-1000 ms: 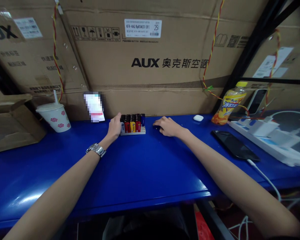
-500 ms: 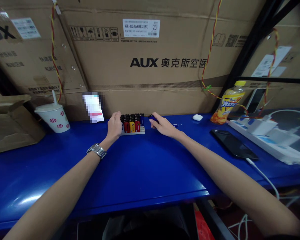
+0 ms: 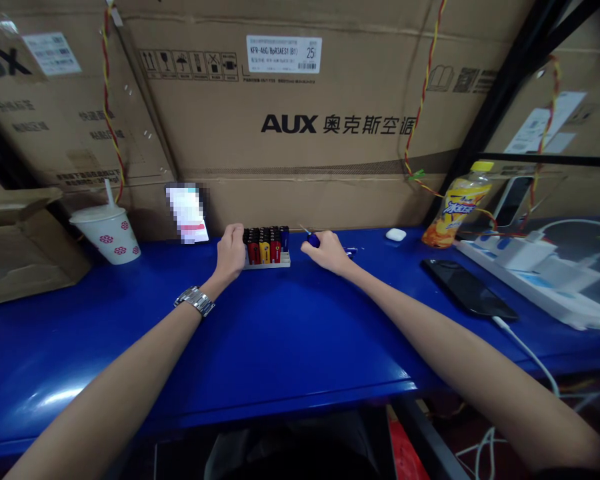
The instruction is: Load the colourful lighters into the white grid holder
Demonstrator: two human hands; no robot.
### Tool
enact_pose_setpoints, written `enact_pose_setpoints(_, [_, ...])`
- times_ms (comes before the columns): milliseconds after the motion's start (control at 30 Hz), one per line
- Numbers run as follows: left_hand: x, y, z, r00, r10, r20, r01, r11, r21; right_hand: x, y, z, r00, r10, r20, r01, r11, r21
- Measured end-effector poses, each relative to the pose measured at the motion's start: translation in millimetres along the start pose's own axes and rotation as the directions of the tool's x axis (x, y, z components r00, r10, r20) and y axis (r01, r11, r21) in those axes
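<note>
A white tray (image 3: 266, 266) stands on the blue tabletop with several lighters (image 3: 264, 252) upright in it, their tops black and their bodies red, yellow and blue. My left hand (image 3: 231, 251) is closed against the tray's left end; its fingertips are hidden behind. Just right of the tray, my right hand (image 3: 327, 252) pinches a dark blue lighter (image 3: 313, 239), slightly raised, with a thin pale streak at its upper left. More blue lighters (image 3: 351, 251) lie on the table beside that hand, partly hidden by it.
A lit phone (image 3: 187, 213) leans on the large carton (image 3: 300, 153) behind. Left are a paper cup (image 3: 107, 233) and an open cardboard box (image 3: 25, 253). Right are a white earbud case (image 3: 395, 235), a drink bottle (image 3: 455, 210), a charging phone (image 3: 465, 287) and a power strip (image 3: 545, 287).
My right hand has turned and shifted slightly, tilting the blue lighter so that a pale streak shows at its upper left. My left hand stays at the tray.
</note>
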State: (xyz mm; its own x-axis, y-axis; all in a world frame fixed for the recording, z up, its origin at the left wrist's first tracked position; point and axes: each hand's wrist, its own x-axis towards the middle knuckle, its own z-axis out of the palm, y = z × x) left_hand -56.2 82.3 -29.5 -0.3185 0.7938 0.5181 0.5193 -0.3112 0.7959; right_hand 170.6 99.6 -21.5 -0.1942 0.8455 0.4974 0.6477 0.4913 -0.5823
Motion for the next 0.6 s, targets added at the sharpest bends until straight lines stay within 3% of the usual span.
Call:
enact_pose_setpoints(267, [-1, 3, -1.3, 1.000, -0.007, -0.005, 0.007, 1.000, 0.006, -3, 1, 0, 0.999, -0.032, -0.036, 0.033, 0.999, 0.042])
enact_pose_setpoints(367, [-1, 3, -2.1, 1.000, -0.011, 0.002, 0.011, 1.000, 0.013, -2, 4, 0, 0.998, -0.055, 0.027, 0.048, 0.979, 0.197])
enact_pose_setpoints(467, [-1, 2, -2.2, 1.000, -0.008, 0.010, 0.008, 1.000, 0.017, 1, 10, 2, 0.989, 0.005, 0.145, -0.059, 0.929, 0.366])
enact_pose_setpoints(533, [0, 1, -2.1, 1.000, -0.003, 0.015, 0.003, 1.000, 0.019, 3, 13, 4, 0.984, 0.000, 0.177, -0.073, 0.910, 0.408])
enact_pose_setpoints(600, [-1, 1, -1.9, 1.000, 0.001, 0.021, -0.001, 1.000, 0.021, 5, 16, 6, 0.985, -0.056, 0.162, -0.012, 0.919, 0.393])
